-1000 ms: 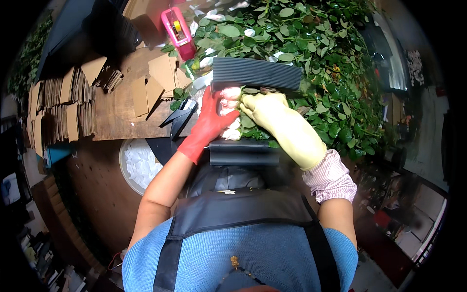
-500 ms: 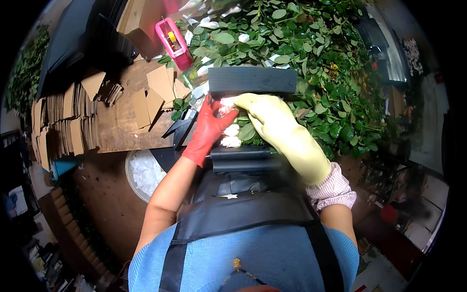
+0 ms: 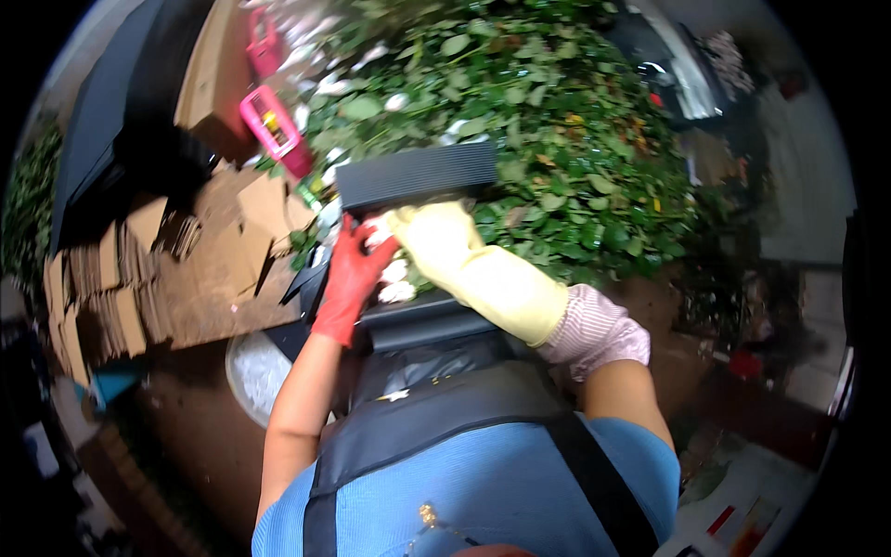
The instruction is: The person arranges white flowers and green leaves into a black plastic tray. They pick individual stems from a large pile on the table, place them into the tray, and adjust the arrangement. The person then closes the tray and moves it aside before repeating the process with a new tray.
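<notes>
My left hand (image 3: 357, 269) in a red rubber glove has its fingers curled around pale pink rose heads (image 3: 397, 290), lined up between a dark ribbed block (image 3: 416, 174) and a black rounded bar (image 3: 418, 327) nearer my body. My right hand (image 3: 432, 241), in a long yellow glove with a striped cuff, is bent closed over the upper blooms against the block's near edge; its fingertips and whatever they grip are hidden. Green rose foliage (image 3: 585, 167) spreads behind and to the right of both hands. Motion blurs the view.
Stacks of cut cardboard (image 3: 130, 320) lie on the wooden table (image 3: 209, 302) at left. A pink tape dispenser (image 3: 274, 130) stands beside a tall cardboard piece (image 3: 209, 84). Below the table edge is a round tub (image 3: 255, 371) of white pieces.
The view has swung, so the bench sits lower and more tilted, shifted leftward. My right hand has moved further left over the upper blooms, covering more of them; my left hand stays around them.
</notes>
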Tool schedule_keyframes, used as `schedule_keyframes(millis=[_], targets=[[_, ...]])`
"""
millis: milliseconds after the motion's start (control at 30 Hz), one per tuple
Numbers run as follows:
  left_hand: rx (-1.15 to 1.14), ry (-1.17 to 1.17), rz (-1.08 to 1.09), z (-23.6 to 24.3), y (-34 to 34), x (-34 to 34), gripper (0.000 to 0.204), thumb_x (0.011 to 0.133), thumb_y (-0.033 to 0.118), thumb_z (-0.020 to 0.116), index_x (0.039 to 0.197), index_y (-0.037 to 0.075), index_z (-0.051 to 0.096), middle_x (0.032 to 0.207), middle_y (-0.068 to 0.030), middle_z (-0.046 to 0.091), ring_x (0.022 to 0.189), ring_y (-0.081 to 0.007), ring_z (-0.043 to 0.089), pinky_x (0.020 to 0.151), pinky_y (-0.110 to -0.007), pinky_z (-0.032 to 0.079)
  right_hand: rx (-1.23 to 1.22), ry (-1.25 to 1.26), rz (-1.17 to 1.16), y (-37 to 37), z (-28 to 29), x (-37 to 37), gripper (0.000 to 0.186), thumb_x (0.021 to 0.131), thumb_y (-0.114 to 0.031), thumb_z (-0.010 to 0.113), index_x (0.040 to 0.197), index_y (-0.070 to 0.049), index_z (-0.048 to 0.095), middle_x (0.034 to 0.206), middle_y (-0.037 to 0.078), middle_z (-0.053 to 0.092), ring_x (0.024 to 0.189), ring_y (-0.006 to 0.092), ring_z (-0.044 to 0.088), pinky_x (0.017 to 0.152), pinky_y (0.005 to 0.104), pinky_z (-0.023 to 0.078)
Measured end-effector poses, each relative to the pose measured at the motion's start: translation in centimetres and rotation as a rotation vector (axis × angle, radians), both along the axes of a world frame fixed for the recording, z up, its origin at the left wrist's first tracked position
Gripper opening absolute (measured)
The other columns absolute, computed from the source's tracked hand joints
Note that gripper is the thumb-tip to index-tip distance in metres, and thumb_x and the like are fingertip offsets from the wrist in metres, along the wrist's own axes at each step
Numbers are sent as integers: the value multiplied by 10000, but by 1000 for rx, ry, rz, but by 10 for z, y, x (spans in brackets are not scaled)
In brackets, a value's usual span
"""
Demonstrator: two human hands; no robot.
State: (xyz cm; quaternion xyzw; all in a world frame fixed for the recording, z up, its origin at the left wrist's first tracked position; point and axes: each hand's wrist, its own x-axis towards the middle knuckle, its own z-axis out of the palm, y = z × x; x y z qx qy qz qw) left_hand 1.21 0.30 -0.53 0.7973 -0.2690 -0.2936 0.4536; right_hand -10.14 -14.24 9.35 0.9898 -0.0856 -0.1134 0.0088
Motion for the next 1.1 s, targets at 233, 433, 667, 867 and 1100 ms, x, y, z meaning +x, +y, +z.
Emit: schedule_keyframes(millis=[233,433,667,867,1100], targets=[[-40,45,78,10,-1,-1,793,795,519,879,1259,-86,659,1606,-333,421,1499,-359,436,1208,-415,338,1240,-254,-631,-10,107,-140,354,1049,-363,653,1013,-49,814,919,82,801,867,175,758,840,293,586],[68,-29,36,11,-2,4,806,808,507,879,1322,-64,638,1617,-292,428,1418,-335,533,1140,-418,450,633,-3,-643,31,30,-223,498,1009,-547,598,1145,-108,791,1122,104,777,1094,322,717,1009,406,545],[-105,406,39,41,6,-6,782,995,342,727,1565,-31,343,1477,-131,598,1172,-217,666,905,-333,582,2206,-535,-451,-15,58,-220,580,1055,-296,648,1468,91,518,1320,316,673,1081,315,759,962,385,609],[-337,255,-109,21,23,6,458,1118,355,524,1409,9,593,1448,-79,639,1240,-198,626,1022,-336,510,797,-523,-16,-23,70,-100,201,885,-93,811,1079,-49,779,1243,92,752,1190,256,683,1040,394,529],[109,-370,-131,92,44,33,279,1000,267,645,1052,31,785,1063,-162,780,1029,-334,730,915,-399,563,329,-202,-115,-35,17,-51,340,800,-267,865,1039,-49,759,1064,126,762,970,335,730,899,419,581]])
